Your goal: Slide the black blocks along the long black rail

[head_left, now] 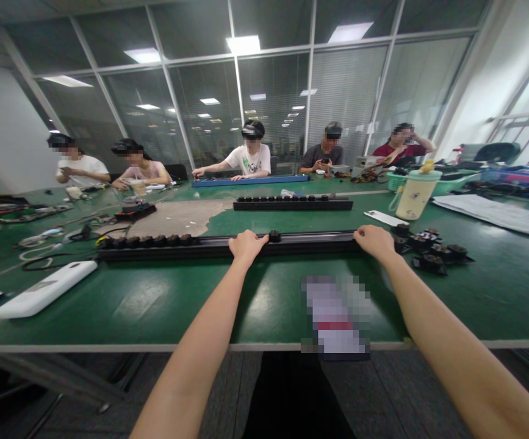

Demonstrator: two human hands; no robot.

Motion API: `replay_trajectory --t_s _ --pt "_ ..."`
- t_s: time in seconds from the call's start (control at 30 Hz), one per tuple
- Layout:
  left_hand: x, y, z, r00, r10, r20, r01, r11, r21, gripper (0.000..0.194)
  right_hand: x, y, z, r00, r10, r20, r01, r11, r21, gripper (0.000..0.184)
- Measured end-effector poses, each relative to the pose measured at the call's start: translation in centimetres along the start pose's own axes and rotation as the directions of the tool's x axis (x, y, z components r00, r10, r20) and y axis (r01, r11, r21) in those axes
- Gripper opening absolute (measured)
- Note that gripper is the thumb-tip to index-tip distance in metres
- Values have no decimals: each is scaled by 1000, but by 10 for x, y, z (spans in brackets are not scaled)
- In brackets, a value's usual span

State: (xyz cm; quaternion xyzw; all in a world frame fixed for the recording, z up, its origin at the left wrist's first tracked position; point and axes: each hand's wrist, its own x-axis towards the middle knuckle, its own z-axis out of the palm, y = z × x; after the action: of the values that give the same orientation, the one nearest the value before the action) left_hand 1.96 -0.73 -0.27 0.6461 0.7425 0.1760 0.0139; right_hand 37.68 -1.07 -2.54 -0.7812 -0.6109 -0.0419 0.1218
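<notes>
A long black rail [310, 245] lies across the table in front of me, with several round black knob-like parts [147, 241] seated along its left half. One more black part [274, 236] sits alone near the rail's middle. My left hand [247, 245] is closed over the rail just left of that part, its thumb tip beside or touching it. At the rail's right end my right hand [374, 240] grips the edge, fingers curled. The undersides of both hands' fingers are hidden. Right of my right hand lies a cluster of loose black parts [429, 249].
A second black rail [291, 205] with similar parts lies farther back. Around me are a white phone-shaped object [47, 289], a pixelated object [337, 317] at the front edge, a yellow bottle [416, 194], a white phone [381, 218] and papers [497, 210]. Several people sit opposite.
</notes>
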Motion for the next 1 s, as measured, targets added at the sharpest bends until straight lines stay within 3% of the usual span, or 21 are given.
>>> replay_trajectory --t_s 0.23,0.53,0.67,0.83,1.0 --pt "-1 1 1 1000 5 0 -5 1000 -1 54 0 0 0 1000 -5 -6 5 1000 10 43" --pt "-3 -1 6 993 113 -16 -112 993 46 55 3 3 4 1000 -6 -7 6 1000 5 45" --pt "-4 0 4 995 97 -31 -95 993 63 50 3 2 3 1000 -2 1 2 1000 3 45" --pt "-3 2 4 988 129 -86 -136 988 -77 36 1 1 2 1000 -2 -1 2 1000 7 44" --pt "-1 4 6 984 145 -107 -163 967 -195 37 0 1 0 1000 -3 -3 3 1000 7 44"
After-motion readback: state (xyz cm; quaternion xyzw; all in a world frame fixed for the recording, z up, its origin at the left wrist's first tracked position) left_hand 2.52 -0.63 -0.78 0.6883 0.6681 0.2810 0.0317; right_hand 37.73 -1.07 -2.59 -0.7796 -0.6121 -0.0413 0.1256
